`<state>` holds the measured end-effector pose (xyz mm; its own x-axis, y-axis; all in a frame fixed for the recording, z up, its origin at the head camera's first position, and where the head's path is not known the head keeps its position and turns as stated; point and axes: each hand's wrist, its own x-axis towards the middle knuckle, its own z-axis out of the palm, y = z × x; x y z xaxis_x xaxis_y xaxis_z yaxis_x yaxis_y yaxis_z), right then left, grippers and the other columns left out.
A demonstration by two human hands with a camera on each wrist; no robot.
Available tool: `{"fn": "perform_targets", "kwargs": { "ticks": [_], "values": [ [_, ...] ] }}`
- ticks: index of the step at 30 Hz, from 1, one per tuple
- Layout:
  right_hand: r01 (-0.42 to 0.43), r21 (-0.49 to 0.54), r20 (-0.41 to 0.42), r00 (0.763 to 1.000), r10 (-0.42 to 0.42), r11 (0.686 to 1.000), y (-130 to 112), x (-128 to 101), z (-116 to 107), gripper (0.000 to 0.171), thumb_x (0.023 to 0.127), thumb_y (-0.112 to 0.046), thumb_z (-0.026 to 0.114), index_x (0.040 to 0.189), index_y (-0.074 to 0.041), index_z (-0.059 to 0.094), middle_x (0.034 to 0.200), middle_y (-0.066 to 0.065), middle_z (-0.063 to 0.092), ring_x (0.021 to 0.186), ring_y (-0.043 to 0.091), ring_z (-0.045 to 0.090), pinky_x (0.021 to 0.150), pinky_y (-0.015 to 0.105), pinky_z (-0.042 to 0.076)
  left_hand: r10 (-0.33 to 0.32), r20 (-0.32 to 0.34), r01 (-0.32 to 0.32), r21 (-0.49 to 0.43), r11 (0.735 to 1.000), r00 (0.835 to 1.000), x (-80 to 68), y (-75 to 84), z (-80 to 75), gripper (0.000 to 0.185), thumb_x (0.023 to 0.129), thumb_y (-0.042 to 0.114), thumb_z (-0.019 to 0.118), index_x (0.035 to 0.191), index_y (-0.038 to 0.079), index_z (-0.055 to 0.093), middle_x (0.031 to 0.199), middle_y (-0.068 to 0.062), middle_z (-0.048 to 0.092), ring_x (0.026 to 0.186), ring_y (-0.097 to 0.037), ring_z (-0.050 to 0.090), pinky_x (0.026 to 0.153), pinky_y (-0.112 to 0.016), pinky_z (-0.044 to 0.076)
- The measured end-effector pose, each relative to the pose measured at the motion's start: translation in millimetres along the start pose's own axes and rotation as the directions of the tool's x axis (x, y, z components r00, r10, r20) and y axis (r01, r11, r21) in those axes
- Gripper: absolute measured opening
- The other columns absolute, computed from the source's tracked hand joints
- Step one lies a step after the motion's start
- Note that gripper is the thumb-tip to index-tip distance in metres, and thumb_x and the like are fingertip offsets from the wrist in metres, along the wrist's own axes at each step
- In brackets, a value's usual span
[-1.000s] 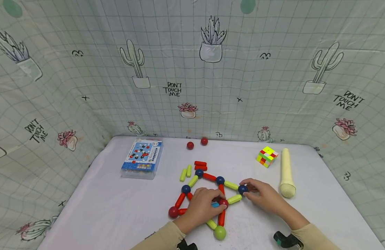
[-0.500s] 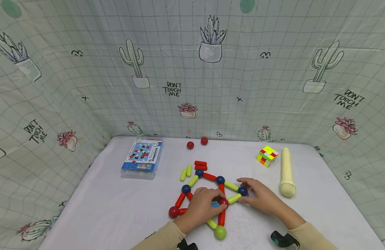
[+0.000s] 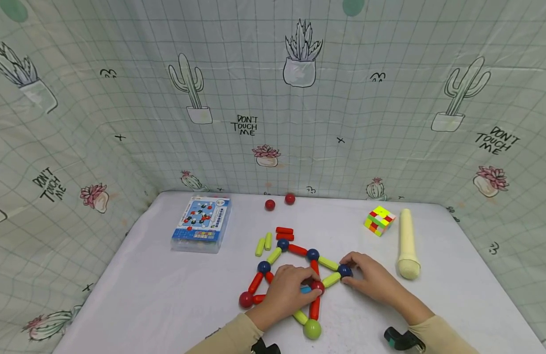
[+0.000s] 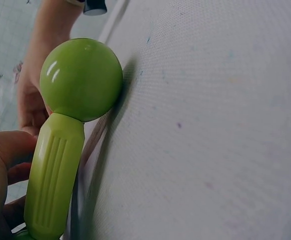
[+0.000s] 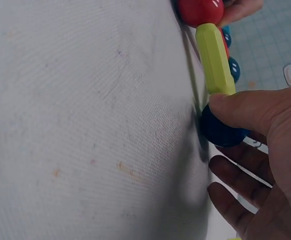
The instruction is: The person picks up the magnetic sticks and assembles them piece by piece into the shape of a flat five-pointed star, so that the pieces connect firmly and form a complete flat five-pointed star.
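Note:
Magnetic-looking rods and balls form a linked frame on the table. My left hand (image 3: pixel 284 292) lies over its middle and pinches a red ball (image 3: pixel 318 287) between thumb and fingers, hiding part of the frame. At the frame's right corner my right hand (image 3: pixel 372 279) pinches a dark blue ball (image 3: pixel 345 271), with the thumb on it in the right wrist view. A yellow-green rod (image 5: pixel 215 60) joins that ball to the red one; another yellow-green rod (image 3: pixel 328 263) runs from it to a second blue ball (image 3: pixel 313 254). A green ball (image 4: pixel 80 80) and its rod (image 4: pixel 55 175) fill the left wrist view.
Loose red rods (image 3: pixel 284 230) and yellow-green rods (image 3: pixel 260 247) lie behind the frame. Two red balls (image 3: pixel 270 205) sit farther back. A boxed set (image 3: pixel 201 223) stands back left; a puzzle cube (image 3: pixel 379 221) and a pale yellow microphone-shaped object (image 3: pixel 407 246) lie right.
My right hand slid its fingers slightly off the blue ball, then closed back around it. The ball moved a little toward me. The left hand has stayed in place.

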<state>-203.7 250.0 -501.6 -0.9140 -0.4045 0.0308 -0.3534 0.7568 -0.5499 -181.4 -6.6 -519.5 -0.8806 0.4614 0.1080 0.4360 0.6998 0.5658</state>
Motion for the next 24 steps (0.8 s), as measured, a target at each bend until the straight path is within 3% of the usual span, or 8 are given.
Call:
{"fn": "perform_targets", "kwargs": {
  "ticks": [9,15,20,24],
  "values": [
    [-0.01,0.028,-0.007,1.0,0.01,1.0,-2.3,1.8,3.9,0.035,0.095,-0.024,0.074,0.126,-0.014,0.064,0.118,-0.004,0.062,0.108,0.016,0.061,0.096,0.043,0.051,-0.008,0.025,0.009,-0.004,1.0,1.0,-0.5,0.4,-2.1,0.021,0.091,0.041,0.077,0.109,0.031,0.073,0.083,0.024,0.061,0.08,0.001,0.052,0.102,-0.04,0.041],
    [-0.01,-0.014,-0.117,0.993,0.008,1.0,-14.2,-1.7,11.4,0.033,0.092,-0.018,0.076,0.124,-0.013,0.066,0.123,0.002,0.061,0.117,0.026,0.057,0.1,0.052,0.048,-0.003,0.056,0.002,0.013,1.0,0.998,-2.0,0.5,-16.0,0.027,0.091,0.04,0.077,0.116,0.03,0.075,0.09,0.022,0.067,0.086,0.0,0.058,0.112,-0.05,0.035],
    [-0.047,-0.057,-0.238,0.971,0.032,0.997,-31.8,-7.6,18.4,0.031,0.088,-0.014,0.08,0.117,-0.016,0.07,0.114,-0.001,0.063,0.109,0.02,0.057,0.094,0.045,0.052,-0.037,-0.022,0.037,0.02,0.999,0.999,-5.3,-11.6,-43.2,0.027,0.091,0.033,0.078,0.118,0.025,0.076,0.107,0.013,0.073,0.102,-0.011,0.063,0.103,-0.046,0.045],
    [-0.09,-0.027,-0.209,0.974,0.082,0.996,-46.3,-12.8,25.9,0.026,0.088,-0.017,0.08,0.113,-0.018,0.071,0.093,-0.012,0.063,0.085,0.007,0.057,0.076,0.029,0.053,-0.115,-0.123,0.115,-0.005,0.993,0.986,-10.2,-32.1,-62.5,0.026,0.092,0.026,0.077,0.117,0.022,0.076,0.117,0.004,0.072,0.112,-0.021,0.062,0.1,-0.046,0.048]
  ]
}}
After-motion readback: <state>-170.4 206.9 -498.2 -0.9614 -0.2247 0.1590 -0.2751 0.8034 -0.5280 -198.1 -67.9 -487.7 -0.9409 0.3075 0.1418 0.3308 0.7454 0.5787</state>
